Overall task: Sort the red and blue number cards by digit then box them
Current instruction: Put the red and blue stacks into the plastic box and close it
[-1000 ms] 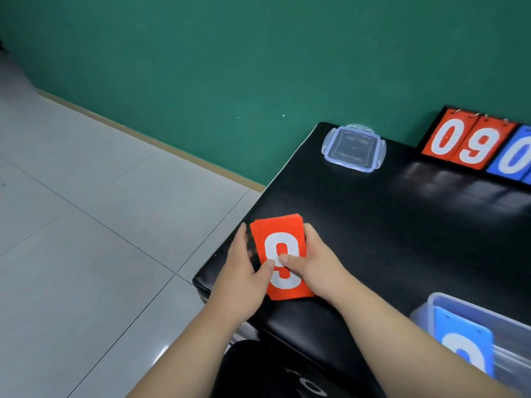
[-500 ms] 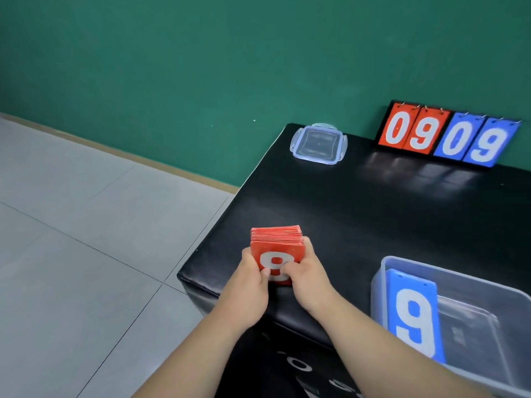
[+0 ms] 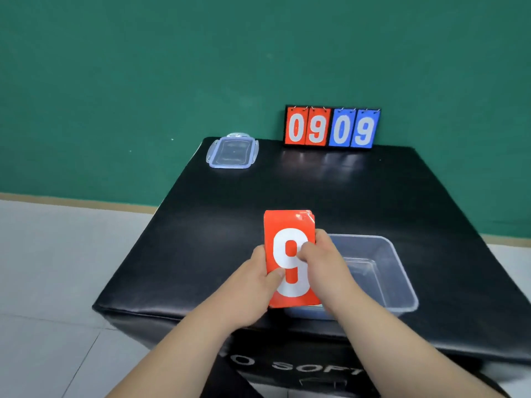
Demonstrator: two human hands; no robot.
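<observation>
Two grips on one load: the left hand [image 3: 258, 280] and right hand [image 3: 319, 262] are holding a stack of red number cards [image 3: 288, 225] above the near part of the black worktop [image 3: 316, 191].
The left hand is pinching the stack's left edge, thumb on its face; the right hand is curling round the right edge. The top card is showing a 9. The stack is overlapping the left rim of the clear box [image 3: 396, 271]; the lid [image 3: 232, 152] is lying far left, the scoreboard [image 3: 332, 127] standing at the far edge.

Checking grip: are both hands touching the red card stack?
Touching. Head view shows the left hand and right hand gripping the red card stack from either side.
</observation>
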